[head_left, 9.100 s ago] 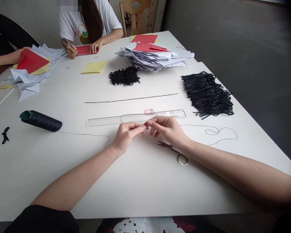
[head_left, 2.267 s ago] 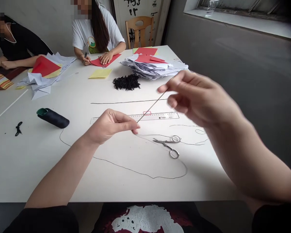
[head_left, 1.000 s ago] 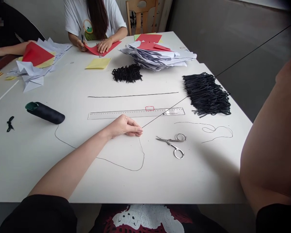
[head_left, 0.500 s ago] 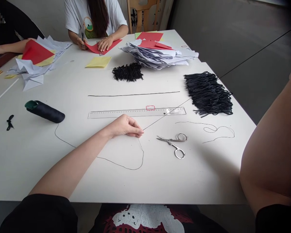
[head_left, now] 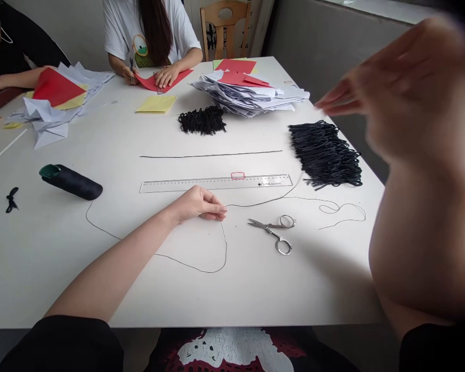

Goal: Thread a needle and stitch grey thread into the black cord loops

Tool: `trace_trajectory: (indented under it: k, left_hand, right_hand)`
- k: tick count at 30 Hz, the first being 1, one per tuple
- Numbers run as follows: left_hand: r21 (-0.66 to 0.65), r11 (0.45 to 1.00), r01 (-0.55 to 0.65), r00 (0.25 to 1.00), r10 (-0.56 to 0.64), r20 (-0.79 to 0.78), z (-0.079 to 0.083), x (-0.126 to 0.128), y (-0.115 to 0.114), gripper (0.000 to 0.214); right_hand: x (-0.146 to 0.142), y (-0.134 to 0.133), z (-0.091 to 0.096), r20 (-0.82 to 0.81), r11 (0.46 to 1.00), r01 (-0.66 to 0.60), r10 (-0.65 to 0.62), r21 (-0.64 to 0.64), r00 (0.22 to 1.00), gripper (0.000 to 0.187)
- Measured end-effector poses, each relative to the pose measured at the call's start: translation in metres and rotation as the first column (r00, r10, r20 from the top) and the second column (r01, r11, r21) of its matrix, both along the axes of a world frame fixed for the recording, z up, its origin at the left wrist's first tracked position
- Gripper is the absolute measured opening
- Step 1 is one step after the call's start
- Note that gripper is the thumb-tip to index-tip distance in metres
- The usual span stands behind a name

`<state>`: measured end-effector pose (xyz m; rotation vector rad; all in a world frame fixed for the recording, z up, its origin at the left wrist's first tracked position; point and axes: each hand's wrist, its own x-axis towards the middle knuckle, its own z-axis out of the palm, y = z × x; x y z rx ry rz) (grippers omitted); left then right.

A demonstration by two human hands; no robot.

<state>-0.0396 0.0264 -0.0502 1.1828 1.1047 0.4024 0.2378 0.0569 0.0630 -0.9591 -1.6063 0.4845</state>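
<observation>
My left hand [head_left: 201, 203], closed in a pinch, holds a thin black thread [head_left: 256, 203] just above the table below the clear ruler [head_left: 209, 184]. From my left fingers the thread loops back past my forearm to a dark thread spool [head_left: 75, 182]. Its other side runs slack to the right and fades from sight by the black cord bundle [head_left: 325, 155]. My right hand [head_left: 387, 88] is raised at upper right, blurred, its fingertips pinched together in line with the thread. Silver scissors [head_left: 273, 227] lie partly open right of my left hand.
A straight black cord [head_left: 211, 154] lies beyond the ruler, with a smaller black loop bundle [head_left: 202, 120] behind it. A loose thread [head_left: 343, 209] curls at right. Paper piles [head_left: 251, 95] stand further back. A person [head_left: 153, 46] opposite handles red paper [head_left: 182, 76].
My right hand has swung in from beyond the right edge toward the bundle. The thread, pulled taut before, now hangs slack. My left hand keeps its pinch.
</observation>
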Motion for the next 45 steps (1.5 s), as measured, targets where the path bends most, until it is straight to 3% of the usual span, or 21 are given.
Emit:
trace_trajectory:
  k: [2, 4, 6, 9, 12, 14, 16, 18, 23, 28, 31, 39, 45]
  left_hand:
    - [0.014, 0.999, -0.048, 0.998, 0.048, 0.037, 0.0, 0.0, -0.002, 0.028]
    - [0.062, 0.989, -0.136, 0.985, 0.129, 0.11, -0.002, 0.0, -0.004, 0.027]
    - [0.102, 0.967, -0.232, 0.957, 0.208, 0.204, -0.004, 0.0, -0.007, 0.026]
    - [0.1, 0.949, -0.3, 0.926, 0.265, 0.269, -0.007, -0.001, -0.009, 0.027]
    - [0.074, 0.948, -0.309, 0.925, 0.282, 0.256, -0.006, -0.001, -0.008, 0.027]
    - [0.066, 0.954, -0.292, 0.937, 0.272, 0.22, -0.004, 0.001, -0.007, 0.029]
    - [0.059, 0.964, -0.26, 0.954, 0.246, 0.172, -0.001, 0.002, -0.007, 0.03]
    - [0.055, 0.97, -0.237, 0.964, 0.228, 0.138, 0.0, 0.003, -0.008, 0.031]
    - [0.049, 0.977, -0.207, 0.973, 0.2, 0.118, -0.001, 0.002, -0.006, 0.032]
    - [0.011, 0.982, -0.19, 0.977, 0.187, 0.104, -0.001, 0.002, -0.001, 0.031]
    - [-0.015, 0.978, -0.206, 0.972, 0.207, 0.112, -0.001, 0.001, 0.0, 0.031]
    - [-0.038, 0.96, -0.278, 0.934, 0.279, 0.224, -0.006, -0.002, 0.003, 0.03]
    - [-0.01, 0.959, -0.285, 0.931, 0.279, 0.235, -0.005, 0.001, 0.0, 0.029]
  right_hand:
    - [-0.013, -0.006, 0.0, 0.011, 0.99, -0.133, 0.133, 0.051, 0.991, 0.008]
    - [-0.025, -0.007, -0.005, 0.006, 0.976, -0.189, 0.19, 0.112, 0.982, 0.01]
    - [-0.029, -0.002, -0.014, 0.066, 0.979, -0.133, 0.125, 0.154, 0.99, 0.008]
    - [-0.024, 0.015, -0.038, 0.364, 0.986, -0.072, 0.012, 0.151, 0.931, 0.006]
    - [-0.013, 0.025, -0.066, 0.721, 0.994, -0.104, 0.084, -0.017, 0.688, 0.011]
    - [-0.006, 0.019, -0.079, 0.867, 0.991, -0.006, 0.12, -0.134, 0.483, 0.019]
    - [-0.001, 0.003, -0.086, 0.947, 0.983, 0.152, 0.052, -0.105, 0.318, 0.026]
    - [0.001, -0.022, -0.087, 0.97, 0.975, 0.224, -0.052, -0.003, 0.239, 0.028]
    - [0.0, -0.096, -0.097, 0.967, 1.0, 0.001, 0.006, -0.006, 0.255, 0.025]
    - [-0.006, -0.137, -0.117, 0.967, 0.979, -0.019, -0.196, 0.202, 0.163, 0.031]
    - [-0.007, -0.146, -0.118, 0.958, 0.962, -0.024, -0.267, 0.271, 0.103, 0.042]
    - [-0.013, -0.151, -0.11, 0.956, 0.956, -0.056, -0.285, 0.289, 0.074, 0.047]
    - [-0.009, -0.148, -0.109, 0.982, 0.985, -0.036, -0.162, 0.166, 0.102, 0.05]
